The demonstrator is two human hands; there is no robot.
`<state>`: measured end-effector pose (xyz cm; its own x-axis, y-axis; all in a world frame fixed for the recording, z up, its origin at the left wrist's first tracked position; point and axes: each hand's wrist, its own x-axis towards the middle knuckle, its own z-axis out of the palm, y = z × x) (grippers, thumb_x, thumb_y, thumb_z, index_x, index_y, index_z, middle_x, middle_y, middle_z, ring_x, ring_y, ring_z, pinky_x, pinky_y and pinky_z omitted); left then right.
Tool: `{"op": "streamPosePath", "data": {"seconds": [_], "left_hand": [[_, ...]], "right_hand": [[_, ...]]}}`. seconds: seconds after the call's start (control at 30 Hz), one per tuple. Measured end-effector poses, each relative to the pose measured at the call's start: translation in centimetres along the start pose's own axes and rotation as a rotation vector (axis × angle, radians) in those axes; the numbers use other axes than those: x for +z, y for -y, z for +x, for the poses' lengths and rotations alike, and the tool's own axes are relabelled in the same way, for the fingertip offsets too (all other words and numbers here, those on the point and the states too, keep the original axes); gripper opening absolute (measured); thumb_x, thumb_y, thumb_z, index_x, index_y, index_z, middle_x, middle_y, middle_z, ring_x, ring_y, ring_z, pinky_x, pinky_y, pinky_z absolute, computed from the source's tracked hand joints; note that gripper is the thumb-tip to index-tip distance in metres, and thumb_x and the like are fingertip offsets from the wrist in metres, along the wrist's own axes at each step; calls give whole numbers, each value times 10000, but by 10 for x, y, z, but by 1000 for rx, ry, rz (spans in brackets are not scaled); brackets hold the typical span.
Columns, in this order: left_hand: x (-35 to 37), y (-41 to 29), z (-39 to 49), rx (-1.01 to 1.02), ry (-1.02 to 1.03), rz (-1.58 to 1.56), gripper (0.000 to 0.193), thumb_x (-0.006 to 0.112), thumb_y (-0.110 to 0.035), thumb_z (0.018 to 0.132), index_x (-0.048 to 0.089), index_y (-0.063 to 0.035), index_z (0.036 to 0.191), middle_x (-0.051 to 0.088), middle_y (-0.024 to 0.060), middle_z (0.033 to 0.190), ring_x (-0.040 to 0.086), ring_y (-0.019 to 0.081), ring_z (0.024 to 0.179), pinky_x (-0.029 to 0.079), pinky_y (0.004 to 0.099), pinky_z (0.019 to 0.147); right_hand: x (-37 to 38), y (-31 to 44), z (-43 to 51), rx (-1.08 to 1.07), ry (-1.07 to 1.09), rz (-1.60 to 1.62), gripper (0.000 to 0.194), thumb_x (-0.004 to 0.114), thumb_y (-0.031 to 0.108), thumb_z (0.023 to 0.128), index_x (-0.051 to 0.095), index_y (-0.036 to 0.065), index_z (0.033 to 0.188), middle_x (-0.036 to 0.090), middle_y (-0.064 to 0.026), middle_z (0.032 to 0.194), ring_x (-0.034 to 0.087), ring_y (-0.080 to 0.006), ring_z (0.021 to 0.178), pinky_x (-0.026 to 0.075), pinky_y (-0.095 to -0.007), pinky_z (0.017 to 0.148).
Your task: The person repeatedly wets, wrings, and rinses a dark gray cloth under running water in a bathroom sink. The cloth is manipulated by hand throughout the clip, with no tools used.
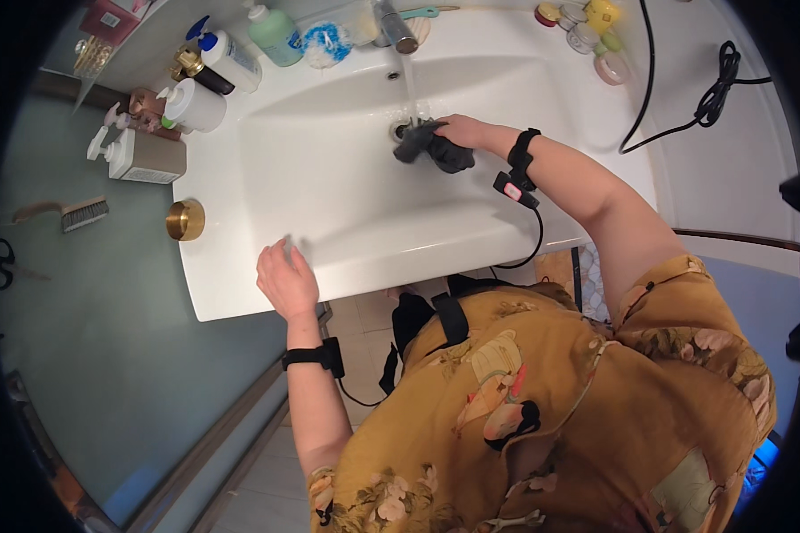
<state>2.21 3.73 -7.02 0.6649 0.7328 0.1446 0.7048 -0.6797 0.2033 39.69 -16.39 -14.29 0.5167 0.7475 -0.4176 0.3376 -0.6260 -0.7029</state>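
Observation:
Water runs from the metal faucet (397, 32) into the white washbasin (320, 166). Beneath the stream, beside the drain (400, 131), my right hand (463, 130) grips a dark grey cloth (440, 148), which looks wet and bunched and hangs partly below my fingers. My left hand (287, 276) is over the basin's front left rim with nothing in it, its fingers slightly curled and apart. Whether it touches the rim cannot be told. Both wrists wear black straps with small devices and cables.
Pump bottles (232, 60) line the back left, near a blue-and-white mesh sponge (327, 44). A gold-coloured cup (185, 220) sits on the left rim. A brush (84, 213) and scissors (3, 264) lie further left. Small jars (582, 38) and a coiled black cable (715, 96) are at right.

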Motion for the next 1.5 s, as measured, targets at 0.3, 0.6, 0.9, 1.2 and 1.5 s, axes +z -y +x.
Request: {"op": "streamPosePath", "data": {"seconds": [0.3,0.6,0.9,1.2,1.5], "left_hand": [[-1,0,-1,17,33,-8,292,492,-229,958,623,-52,1148,597,116,1163,438,303,1271,334,445,1033],[-2,-1,0,17,18,-23,279,489,-232,962,637,-66,1130,614,97,1127,441,297,1268,332,438,1037],[-2,-2,3,-25,27,-29,239,493,-216,958,654,-68,1054,630,78,1088,451,287,1256,337,427,1035],[-4,-2,3,-46,27,-25,230,492,-203,956,664,-59,1006,637,80,1060,471,284,1229,345,420,1024],[-4,-30,10,-56,317,77,371,532,-301,943,577,-62,1224,571,162,1228,450,326,1253,363,431,1037]], "right_hand": [[-108,30,-81,51,-269,645,327,498,265,953,617,21,1135,664,-36,968,581,-134,899,463,-303,781],[-105,-11,-91,226,-160,-662,652,580,258,818,365,165,1427,499,-239,1287,559,-415,1106,478,-464,909],[10,0,-7,222,185,-220,438,566,240,909,383,60,1264,616,-251,1054,622,-410,954,508,-503,730],[-14,46,7,421,-240,1315,265,387,250,998,562,98,1127,674,-52,978,649,-210,875,523,-410,747],[-61,70,-29,271,-94,1618,312,342,249,988,550,58,1120,660,-122,1066,657,-283,959,520,-479,866]]}}
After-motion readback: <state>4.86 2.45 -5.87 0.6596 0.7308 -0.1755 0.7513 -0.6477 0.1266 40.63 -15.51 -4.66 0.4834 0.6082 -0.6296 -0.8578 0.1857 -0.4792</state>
